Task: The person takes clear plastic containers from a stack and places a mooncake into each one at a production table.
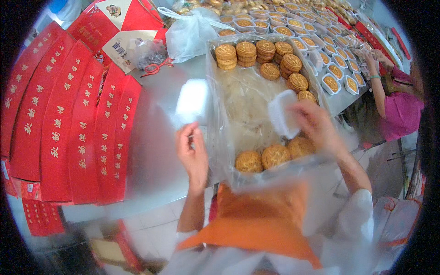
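My right hand is blurred and grips a translucent plastic tray by its right side, over a plastic-lined box. Stacks of round mooncakes line the box's far and right sides, and large ones lie along its near edge. To the left of the box, my left hand is raised with thumb and fingertips close together; whether something thin is between them cannot be told. Just beyond its fingertips, white plastic trays rest on the metal table.
Red gift boxes stand in a row at left. A white plastic bag and a small bag with red cord lie at the back. Many mooncakes in trays cover the right side, where a co-worker in a magenta top works.
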### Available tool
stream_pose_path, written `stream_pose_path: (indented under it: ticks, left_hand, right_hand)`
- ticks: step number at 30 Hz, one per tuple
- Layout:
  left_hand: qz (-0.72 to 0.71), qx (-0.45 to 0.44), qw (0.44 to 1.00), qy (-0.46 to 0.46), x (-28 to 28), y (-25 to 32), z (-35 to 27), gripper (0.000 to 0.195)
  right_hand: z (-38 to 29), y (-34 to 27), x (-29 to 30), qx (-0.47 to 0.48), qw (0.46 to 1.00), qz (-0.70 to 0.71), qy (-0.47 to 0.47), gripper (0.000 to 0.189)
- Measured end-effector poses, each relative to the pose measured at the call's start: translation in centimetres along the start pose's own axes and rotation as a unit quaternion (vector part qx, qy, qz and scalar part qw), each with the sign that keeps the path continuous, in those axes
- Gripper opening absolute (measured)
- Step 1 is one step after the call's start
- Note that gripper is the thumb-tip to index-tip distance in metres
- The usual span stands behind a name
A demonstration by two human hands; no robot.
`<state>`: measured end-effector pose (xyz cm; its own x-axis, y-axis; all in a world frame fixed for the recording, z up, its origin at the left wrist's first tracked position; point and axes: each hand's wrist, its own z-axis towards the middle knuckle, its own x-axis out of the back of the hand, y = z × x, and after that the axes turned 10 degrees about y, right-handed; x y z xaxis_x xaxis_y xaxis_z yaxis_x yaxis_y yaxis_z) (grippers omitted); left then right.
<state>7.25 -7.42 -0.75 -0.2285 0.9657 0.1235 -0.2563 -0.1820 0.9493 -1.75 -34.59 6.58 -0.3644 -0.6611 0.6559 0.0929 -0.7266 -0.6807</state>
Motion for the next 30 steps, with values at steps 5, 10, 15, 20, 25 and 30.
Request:
stream_pose_path:
  ticks: [5, 10, 15, 20, 25, 30]
  left_hand:
    - [-0.425, 0.275, 0.847, -0.16, -2.8, 6.9, -3.1, 0.053]
    - [-0.5, 0.393, 0.738, -0.226, -2.7, 6.0, -1.3, 0.058]
    - [-0.498, 0.379, 0.751, -0.209, -5.6, 6.1, -1.5, 0.055]
    - [-0.456, 0.393, 0.777, -0.184, -6.5, 5.0, -1.2, 0.056]
    - [-0.467, 0.403, 0.762, -0.197, -5.8, 4.6, -1.0, 0.051]
    - [-0.418, 0.393, 0.796, -0.194, -6.0, 4.4, -1.3, 0.057]
  right_hand:
    - [2.2, -4.8, -3.6, 0.119, 0.982, 0.083, -0.122, 0.022]
    - [3.8, -3.4, -1.8, 0.078, 0.992, 0.078, -0.067, 0.025]
    - [2.2, 3.4, -1.5, 0.136, 0.954, -0.206, -0.169, 0.042]
    - [3.5, 3.3, -3.4, 0.026, 0.873, -0.317, -0.37, 0.057]
    - [3.4, 4.9, -2.3, 0.023, 0.95, -0.162, -0.265, 0.053]
    - [4.6, 4.9, -1.7, -0.053, 0.988, -0.036, -0.139, 0.051]
